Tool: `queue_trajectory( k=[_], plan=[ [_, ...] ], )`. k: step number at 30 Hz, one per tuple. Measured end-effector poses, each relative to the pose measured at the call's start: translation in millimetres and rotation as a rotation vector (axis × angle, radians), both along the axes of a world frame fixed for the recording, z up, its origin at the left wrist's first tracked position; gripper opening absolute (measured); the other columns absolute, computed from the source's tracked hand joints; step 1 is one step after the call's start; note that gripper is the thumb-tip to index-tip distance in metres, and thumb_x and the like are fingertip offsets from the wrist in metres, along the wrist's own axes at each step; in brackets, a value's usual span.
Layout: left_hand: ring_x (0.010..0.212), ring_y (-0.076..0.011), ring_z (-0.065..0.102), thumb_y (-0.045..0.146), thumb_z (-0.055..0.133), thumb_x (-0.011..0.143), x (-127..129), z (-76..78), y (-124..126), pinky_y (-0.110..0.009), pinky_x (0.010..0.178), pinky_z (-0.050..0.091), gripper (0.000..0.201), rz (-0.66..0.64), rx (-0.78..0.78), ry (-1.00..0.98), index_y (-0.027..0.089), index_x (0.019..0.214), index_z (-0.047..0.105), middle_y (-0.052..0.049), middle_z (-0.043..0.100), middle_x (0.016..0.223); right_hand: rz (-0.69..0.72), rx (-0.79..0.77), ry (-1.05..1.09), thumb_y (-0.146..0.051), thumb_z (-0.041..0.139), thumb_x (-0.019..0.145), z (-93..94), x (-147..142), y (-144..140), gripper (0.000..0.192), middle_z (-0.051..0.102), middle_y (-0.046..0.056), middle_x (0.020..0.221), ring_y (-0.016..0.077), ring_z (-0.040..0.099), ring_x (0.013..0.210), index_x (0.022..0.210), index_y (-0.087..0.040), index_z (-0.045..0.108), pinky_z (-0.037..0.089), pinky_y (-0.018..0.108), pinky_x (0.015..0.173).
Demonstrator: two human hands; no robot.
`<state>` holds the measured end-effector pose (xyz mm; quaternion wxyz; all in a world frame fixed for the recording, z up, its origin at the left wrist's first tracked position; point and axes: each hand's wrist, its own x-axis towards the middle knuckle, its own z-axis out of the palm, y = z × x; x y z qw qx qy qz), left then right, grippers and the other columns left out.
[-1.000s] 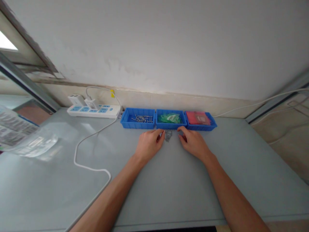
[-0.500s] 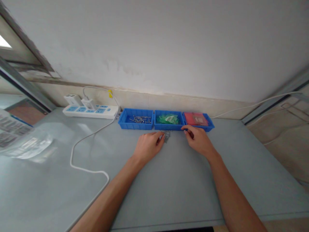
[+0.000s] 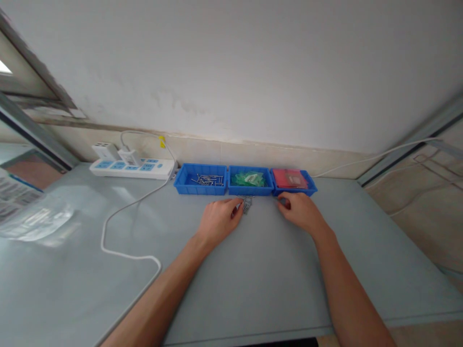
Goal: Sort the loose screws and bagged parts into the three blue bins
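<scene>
My left hand (image 3: 220, 219) rests on the table with thumb and forefinger closed at the edge of a small pile of metal screws (image 3: 247, 205); a screw seems to be pinched there. To the right of the pile, my right hand (image 3: 300, 212) is closed in a pinch just before the right-hand bin; a small greyish thing shows at its fingertips, too small to name. Behind the hands stand three blue bins in a row: a left bin (image 3: 181, 185) with loose screws (image 3: 210, 180), a middle bin (image 3: 249, 191) with green plastic pieces (image 3: 249, 179), and a right bin (image 3: 313, 187) with red packets (image 3: 289, 178).
A white power strip (image 3: 162, 168) with plugged-in chargers (image 3: 129, 156) lies left of the bins. Its white cable (image 3: 126, 257) snakes over the grey table (image 3: 253, 289). At the far left is a clear plastic container (image 3: 39, 221). The wall (image 3: 235, 86) rises behind the bins.
My right hand has drawn slightly down, away from the rim of the bins, its fingers pinched together. My left hand stays at the screw pile. The whole view has shifted slightly.
</scene>
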<state>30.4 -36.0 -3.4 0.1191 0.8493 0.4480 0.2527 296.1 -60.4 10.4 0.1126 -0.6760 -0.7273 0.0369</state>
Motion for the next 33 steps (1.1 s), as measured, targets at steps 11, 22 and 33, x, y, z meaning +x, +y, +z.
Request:
queue_trajectory(
  k=[11,22,33],
  plan=[
    [0.069,-0.0180,0.069,0.030,0.053,0.100,4,-1.3,-2,-0.026,0.063,0.044,0.025,-0.018,-0.013,0.028,0.023,0.108,0.076,-0.004,0.077,0.085,0.180,-0.022,0.204,-0.021,0.052,0.100,-12.6,-23,2,0.011,0.074,0.007,0.090,0.0198,0.068,0.081,0.100,-0.020,0.063,0.046,0.028,0.074],
    [0.079,-0.0156,0.070,0.026,0.054,0.100,5,2.2,-5,-0.026,0.073,0.054,0.034,-0.167,0.001,-0.101,0.021,0.130,0.066,-0.008,0.075,0.108,0.169,0.068,0.945,-0.044,0.075,0.082,-10.4,-54,1,0.024,0.076,0.005,0.085,0.0199,0.072,0.076,0.088,-0.021,0.071,0.061,0.035,0.076],
    [0.084,-0.0171,0.071,0.030,0.051,0.104,-3,-0.4,2,-0.026,0.077,0.052,0.026,-0.161,0.055,-0.071,0.020,0.108,0.075,-0.006,0.077,0.100,0.187,0.038,1.013,-0.039,0.073,0.085,-14.4,-64,-2,0.025,0.078,0.005,0.091,0.0199,0.074,0.079,0.102,-0.021,0.073,0.062,0.034,0.076]
  ],
)
